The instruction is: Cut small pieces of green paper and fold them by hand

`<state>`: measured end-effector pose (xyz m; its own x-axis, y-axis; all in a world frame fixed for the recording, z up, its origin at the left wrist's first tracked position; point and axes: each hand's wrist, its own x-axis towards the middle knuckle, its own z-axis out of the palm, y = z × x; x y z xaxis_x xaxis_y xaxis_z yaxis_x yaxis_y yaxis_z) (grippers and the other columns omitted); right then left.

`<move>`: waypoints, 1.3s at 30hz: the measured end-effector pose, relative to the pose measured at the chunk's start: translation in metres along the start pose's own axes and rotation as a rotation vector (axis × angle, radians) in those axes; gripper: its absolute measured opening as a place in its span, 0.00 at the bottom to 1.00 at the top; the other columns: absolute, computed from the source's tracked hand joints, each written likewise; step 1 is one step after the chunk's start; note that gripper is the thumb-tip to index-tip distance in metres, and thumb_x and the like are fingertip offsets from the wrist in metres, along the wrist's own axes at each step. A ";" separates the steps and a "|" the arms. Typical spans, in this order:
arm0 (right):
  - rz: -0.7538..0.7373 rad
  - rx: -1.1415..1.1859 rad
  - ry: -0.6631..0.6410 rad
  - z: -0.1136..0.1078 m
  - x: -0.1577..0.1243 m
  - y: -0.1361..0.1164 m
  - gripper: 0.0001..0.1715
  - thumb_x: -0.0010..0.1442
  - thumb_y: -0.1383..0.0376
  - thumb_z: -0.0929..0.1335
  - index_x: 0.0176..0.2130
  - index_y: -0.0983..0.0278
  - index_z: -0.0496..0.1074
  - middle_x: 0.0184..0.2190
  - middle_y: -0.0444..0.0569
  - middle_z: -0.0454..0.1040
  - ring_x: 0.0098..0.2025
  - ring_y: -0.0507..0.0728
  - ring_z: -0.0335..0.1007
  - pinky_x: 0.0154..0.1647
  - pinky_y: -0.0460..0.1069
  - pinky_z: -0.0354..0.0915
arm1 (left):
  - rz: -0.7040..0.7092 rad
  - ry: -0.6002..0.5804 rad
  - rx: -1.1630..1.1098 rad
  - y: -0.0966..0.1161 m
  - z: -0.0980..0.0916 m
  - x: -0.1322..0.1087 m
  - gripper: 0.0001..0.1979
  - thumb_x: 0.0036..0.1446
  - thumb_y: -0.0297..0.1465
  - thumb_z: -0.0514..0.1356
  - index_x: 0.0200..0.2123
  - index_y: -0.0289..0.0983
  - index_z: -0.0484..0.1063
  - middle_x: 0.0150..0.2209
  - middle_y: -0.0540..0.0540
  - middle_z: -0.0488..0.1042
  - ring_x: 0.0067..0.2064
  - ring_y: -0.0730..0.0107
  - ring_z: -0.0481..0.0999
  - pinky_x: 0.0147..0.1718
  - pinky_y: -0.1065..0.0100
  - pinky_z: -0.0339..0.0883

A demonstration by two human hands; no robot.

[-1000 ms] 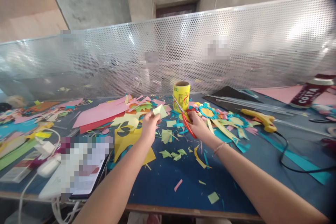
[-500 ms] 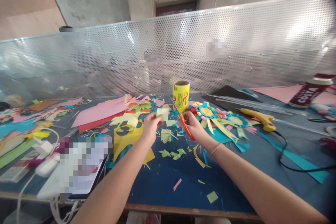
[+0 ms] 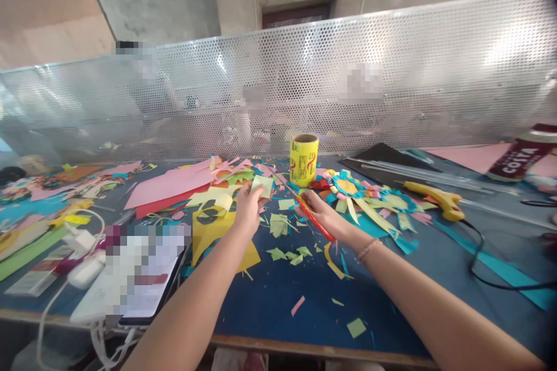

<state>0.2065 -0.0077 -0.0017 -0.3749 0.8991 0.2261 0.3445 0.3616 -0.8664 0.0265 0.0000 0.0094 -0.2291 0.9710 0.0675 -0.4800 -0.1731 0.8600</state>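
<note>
Between the fingers of my left hand (image 3: 249, 204) is a small pale green piece of paper (image 3: 263, 185), held above the table. My right hand (image 3: 319, 212) grips red-handled scissors (image 3: 314, 221), whose blades point up and left, apart from the paper. Below and between both hands lie pale green paper scraps (image 3: 281, 224) and small star-like cuttings (image 3: 296, 255). A yellow tape roll (image 3: 304, 161) stands upright just beyond the scissors. Right of my right hand lie paper flowers (image 3: 347, 185) with blue petals and ribbon-like tails.
On the left are pink sheets (image 3: 174, 182), a yellow sheet (image 3: 209, 226) with cut-outs, and a phone (image 3: 152, 287) with white cables. A yellow glue gun (image 3: 435, 200), clear sticks (image 3: 400, 171) and a dark red COSTA bottle (image 3: 517, 156) lie right. A perforated metal screen (image 3: 278, 87) borders the back.
The paper in my left hand has shifted slightly left and tilted. My right hand has moved a little right and down with the scissors, away from the paper. The view has shifted slightly.
</note>
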 end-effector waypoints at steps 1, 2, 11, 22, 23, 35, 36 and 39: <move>0.009 -0.013 -0.012 0.001 -0.001 -0.002 0.21 0.51 0.49 0.66 0.33 0.62 0.58 0.28 0.42 0.60 0.30 0.52 0.57 0.32 0.49 0.58 | 0.000 -0.006 0.010 0.001 0.001 0.000 0.12 0.37 0.30 0.63 0.28 0.35 0.66 0.26 0.50 0.71 0.28 0.72 0.72 0.32 0.67 0.66; 0.019 -0.022 -0.021 0.002 -0.001 -0.004 0.21 0.51 0.49 0.65 0.32 0.62 0.58 0.28 0.42 0.60 0.30 0.52 0.56 0.32 0.49 0.57 | 0.000 -0.009 0.018 0.002 0.001 -0.001 0.12 0.36 0.30 0.63 0.28 0.35 0.66 0.26 0.50 0.71 0.28 0.72 0.73 0.32 0.67 0.66; 0.069 0.124 -0.054 0.004 -0.002 -0.008 0.22 0.50 0.47 0.66 0.31 0.61 0.59 0.23 0.40 0.57 0.26 0.50 0.53 0.26 0.47 0.54 | 0.032 0.025 0.052 0.005 0.002 -0.002 0.14 0.35 0.33 0.66 0.26 0.34 0.66 0.24 0.51 0.69 0.23 0.76 0.70 0.27 0.70 0.66; 0.117 0.197 -0.123 0.006 -0.006 -0.021 0.21 0.51 0.47 0.65 0.29 0.62 0.59 0.19 0.37 0.54 0.21 0.47 0.48 0.21 0.46 0.50 | 0.125 0.024 0.292 0.003 -0.006 0.005 0.15 0.40 0.36 0.64 0.31 0.33 0.70 0.19 0.52 0.68 0.18 0.77 0.66 0.22 0.72 0.63; 0.116 0.199 -0.122 0.006 -0.006 -0.021 0.21 0.51 0.47 0.65 0.29 0.62 0.59 0.19 0.37 0.54 0.21 0.47 0.48 0.21 0.46 0.50 | 0.140 0.018 0.314 0.003 -0.007 0.006 0.14 0.40 0.36 0.64 0.30 0.33 0.70 0.18 0.52 0.67 0.18 0.77 0.66 0.21 0.72 0.62; 0.116 0.222 -0.125 0.006 -0.006 -0.020 0.22 0.51 0.46 0.65 0.28 0.61 0.58 0.18 0.38 0.55 0.20 0.47 0.49 0.20 0.46 0.49 | 0.172 0.002 0.425 0.002 -0.009 0.007 0.12 0.41 0.36 0.63 0.29 0.34 0.71 0.13 0.54 0.64 0.17 0.77 0.64 0.20 0.74 0.56; 0.116 0.223 -0.125 0.006 -0.006 -0.019 0.22 0.51 0.47 0.65 0.28 0.61 0.58 0.18 0.38 0.55 0.20 0.48 0.50 0.20 0.46 0.49 | 0.169 0.003 0.425 0.002 -0.009 0.007 0.12 0.41 0.36 0.63 0.29 0.34 0.71 0.13 0.54 0.64 0.17 0.77 0.63 0.20 0.74 0.56; 0.118 0.233 -0.127 0.007 -0.006 -0.019 0.22 0.51 0.46 0.65 0.28 0.61 0.59 0.18 0.38 0.55 0.20 0.48 0.50 0.20 0.46 0.49 | 0.154 0.009 0.406 0.002 -0.009 0.008 0.12 0.40 0.36 0.63 0.28 0.34 0.70 0.12 0.54 0.64 0.16 0.78 0.63 0.19 0.74 0.55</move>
<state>0.1967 -0.0213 0.0102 -0.4535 0.8882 0.0734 0.1909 0.1772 -0.9655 0.0162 0.0061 0.0073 -0.2801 0.9373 0.2074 -0.0685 -0.2350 0.9696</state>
